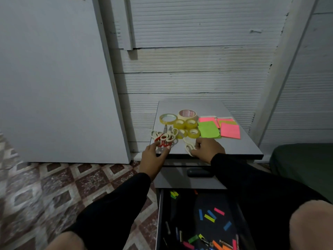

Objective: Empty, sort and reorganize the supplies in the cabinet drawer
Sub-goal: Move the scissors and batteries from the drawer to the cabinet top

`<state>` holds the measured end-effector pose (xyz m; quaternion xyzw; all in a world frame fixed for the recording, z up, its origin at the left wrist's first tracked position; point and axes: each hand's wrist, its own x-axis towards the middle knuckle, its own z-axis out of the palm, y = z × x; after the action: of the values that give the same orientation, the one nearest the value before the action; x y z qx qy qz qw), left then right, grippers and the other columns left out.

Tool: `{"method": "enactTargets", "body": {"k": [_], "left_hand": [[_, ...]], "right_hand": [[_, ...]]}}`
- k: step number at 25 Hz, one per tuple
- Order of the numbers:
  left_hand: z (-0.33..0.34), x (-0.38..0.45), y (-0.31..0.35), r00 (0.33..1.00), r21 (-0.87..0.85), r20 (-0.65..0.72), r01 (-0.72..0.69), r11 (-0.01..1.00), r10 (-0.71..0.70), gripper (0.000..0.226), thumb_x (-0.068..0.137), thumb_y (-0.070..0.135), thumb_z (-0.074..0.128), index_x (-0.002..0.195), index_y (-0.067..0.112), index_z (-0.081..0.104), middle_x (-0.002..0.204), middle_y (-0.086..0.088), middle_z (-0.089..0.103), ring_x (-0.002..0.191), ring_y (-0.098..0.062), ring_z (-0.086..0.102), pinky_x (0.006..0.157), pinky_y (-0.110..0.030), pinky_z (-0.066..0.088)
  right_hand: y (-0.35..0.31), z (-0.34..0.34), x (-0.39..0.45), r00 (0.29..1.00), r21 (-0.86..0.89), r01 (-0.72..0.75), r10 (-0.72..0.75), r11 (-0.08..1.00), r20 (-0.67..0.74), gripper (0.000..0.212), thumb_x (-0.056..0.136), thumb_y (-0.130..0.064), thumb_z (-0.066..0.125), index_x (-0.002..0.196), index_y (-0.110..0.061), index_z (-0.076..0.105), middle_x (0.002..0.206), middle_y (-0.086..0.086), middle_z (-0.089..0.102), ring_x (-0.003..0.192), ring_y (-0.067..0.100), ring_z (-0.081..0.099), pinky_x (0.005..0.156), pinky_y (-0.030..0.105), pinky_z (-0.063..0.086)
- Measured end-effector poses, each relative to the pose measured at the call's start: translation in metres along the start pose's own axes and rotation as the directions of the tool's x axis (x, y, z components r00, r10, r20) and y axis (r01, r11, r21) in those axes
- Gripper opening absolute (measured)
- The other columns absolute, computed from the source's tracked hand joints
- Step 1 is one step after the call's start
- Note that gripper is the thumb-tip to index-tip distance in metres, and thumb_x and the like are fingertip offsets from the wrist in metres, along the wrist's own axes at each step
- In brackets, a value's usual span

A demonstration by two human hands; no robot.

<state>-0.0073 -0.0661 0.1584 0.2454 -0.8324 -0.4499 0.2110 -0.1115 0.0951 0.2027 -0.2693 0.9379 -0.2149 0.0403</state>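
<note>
Head view shows our two hands reaching onto the grey cabinet top [234, 147], both in black sleeves. Our left hand [153, 156] rests at the near left edge of the top, thumb and forefinger spread apart and touching the pile of scissors [164, 138], which has cream handles and one red pair among them. Whether the fingers actually pinch a handle we cannot tell. Our right hand [210, 148] lies just right of that pile, fingers curled around a single cream-handled pair of scissors [189, 146] lying on the near edge of the top.

Beyond the scissors stand the tape rolls: a wide clear roll [168, 118] at far left, a cream roll with red print [187, 114] beside it, and four small yellow rolls [187, 128] grouped in a square, touching one another. To the right of the rolls lie the sticky-note pads: a green pad [209, 129], a pink pad [230, 130] nearest the right, and further pink and yellow pads [225, 121] behind them, partly overlapped.

Below the top, the upper drawer front with its dark handle [199, 172] is closed. The lower drawer [160, 222] is pulled open toward us; inside lie scattered coloured paper strips [210, 216] and small metallic items [225, 241], too dim to identify.
</note>
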Motion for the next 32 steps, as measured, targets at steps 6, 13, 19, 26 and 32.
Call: {"method": "enactTargets", "body": {"k": [6,13,19,26,32], "left_hand": [[0.000,0.023,0.002,0.994,0.086,-0.078,-0.065,0.994,0.071,0.055,0.091,0.044,0.053,0.135,0.011,0.046,0.137,-0.011,0.046,0.126,-0.024,0.043,0.102,-0.030,0.035],[0.008,0.030,-0.005,0.996,0.122,-0.058,-0.066,0.990,0.074,0.054,0.091,0.046,0.052,0.133,0.013,0.048,0.134,-0.009,0.049,0.122,-0.024,0.045,0.094,-0.027,0.035],[0.005,0.035,-0.009,0.997,0.117,-0.038,-0.056,0.992,0.060,0.057,0.094,0.043,0.049,0.139,0.011,0.041,0.141,-0.011,0.043,0.129,-0.023,0.040,0.101,-0.028,0.033],[0.001,0.048,-0.016,0.998,0.013,0.013,-0.059,0.998,0.059,0.053,0.098,0.047,0.033,0.138,0.015,0.044,0.140,-0.009,0.048,0.130,-0.025,0.042,0.107,-0.033,0.032],[0.000,0.055,-0.020,0.998,-0.065,0.059,-0.016,0.998,0.020,0.052,0.098,0.049,0.026,0.138,0.021,0.044,0.135,-0.008,0.054,0.125,-0.024,0.050,0.102,-0.029,0.035]], "right_hand": [[0.015,0.004,0.016,0.998,-0.072,0.016,-0.011,0.997,0.065,0.029,0.084,-0.037,0.062,0.072,-0.017,0.044,0.085,0.004,0.052,0.078,0.022,0.047,0.058,0.027,0.031],[0.009,0.015,0.016,0.996,-0.097,0.035,-0.027,0.995,0.084,0.031,0.083,-0.037,0.061,0.067,-0.019,0.042,0.083,0.003,0.051,0.078,0.022,0.047,0.055,0.028,0.030],[-0.004,-0.012,0.023,0.998,-0.026,-0.063,0.063,0.998,-0.009,0.036,0.080,-0.033,0.063,0.059,-0.020,0.036,0.063,-0.002,0.041,0.072,0.022,0.045,0.049,0.025,0.025],[-0.042,0.001,0.056,0.997,0.013,0.056,-0.055,0.998,-0.045,0.038,0.083,-0.033,0.059,0.060,-0.022,0.032,0.063,-0.003,0.037,0.075,0.023,0.044,0.050,0.027,0.026],[-0.067,0.032,0.090,0.994,-0.082,0.088,-0.093,0.993,-0.064,0.026,0.087,-0.038,0.055,0.098,-0.014,0.056,0.108,0.009,0.061,0.103,0.029,0.058,0.068,0.029,0.036]]}}
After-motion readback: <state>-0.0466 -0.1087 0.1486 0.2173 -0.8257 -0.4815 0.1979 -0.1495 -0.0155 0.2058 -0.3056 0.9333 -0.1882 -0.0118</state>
